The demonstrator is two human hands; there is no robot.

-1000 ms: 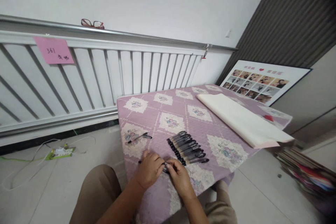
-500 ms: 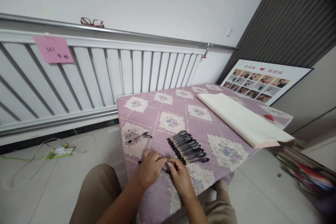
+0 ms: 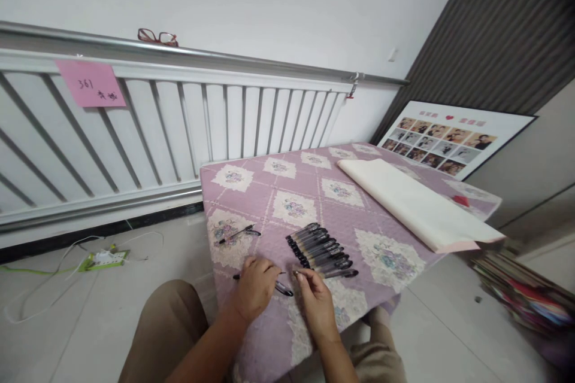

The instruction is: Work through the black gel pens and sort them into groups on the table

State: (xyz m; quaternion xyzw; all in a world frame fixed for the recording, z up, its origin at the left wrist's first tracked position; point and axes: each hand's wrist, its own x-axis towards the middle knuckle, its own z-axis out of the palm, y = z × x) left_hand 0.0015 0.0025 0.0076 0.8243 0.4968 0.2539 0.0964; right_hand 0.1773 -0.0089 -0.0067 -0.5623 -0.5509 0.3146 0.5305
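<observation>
My left hand (image 3: 257, 288) is closed around a pen (image 3: 236, 276). Its dark end sticks out on the left, and a thin tip shows past my fingers on the right. A black pen cap (image 3: 284, 289) lies just under those fingers; whether the hand touches it I cannot tell. My right hand (image 3: 318, 300) is a little to the right, thumb and forefinger pinched on something too small to make out. Beyond it, several black capped pens (image 3: 318, 245) lie side by side in a row. An uncapped pen (image 3: 236, 234) and a loose cap (image 3: 254, 233) rest at the table's left side.
A purple flowered cloth covers the table (image 3: 251, 203). Large pale sheets (image 3: 404, 200) lie folded on its right. Behind stands a white radiator (image 3: 251, 119) with glasses (image 3: 157, 38) on its pipe. A power strip (image 3: 105, 259) with cables lies on the floor at left.
My hands have moved apart, the right one slightly to the right. The pen's tip and the black cap by my left hand now show more fully.
</observation>
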